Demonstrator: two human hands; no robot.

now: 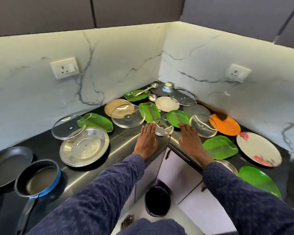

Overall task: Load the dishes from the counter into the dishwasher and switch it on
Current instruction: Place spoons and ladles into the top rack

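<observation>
Many dishes cover a dark corner counter (pixel 46 143). A small glass lid (pixel 163 127) lies at the inner corner edge, between my hands. My left hand (pixel 147 139) lies flat on the counter just left of it, fingers straight. My right hand (pixel 190 139) lies flat to its right, fingers straight, near a second glass lid (pixel 203 125). A steel plate (pixel 85 146), more glass lids (pixel 67 128) (pixel 128 116), green leaf-shaped plates (pixel 220 146) (pixel 96 122), a round green plate (pixel 177 118), an orange plate (pixel 226 127) and a flowered white plate (pixel 259 148) lie around. No dishwasher is in view.
Two dark pans (pixel 38 178) (pixel 6 165) sit at the left front. Ladles (pixel 145 89), a small cup (pixel 167 87) and a wooden-handled tool (pixel 210 107) lie near the back corner. A black bin (pixel 157 200) stands on the floor below. Wall sockets (pixel 64 67) (pixel 237 72) sit above the counter.
</observation>
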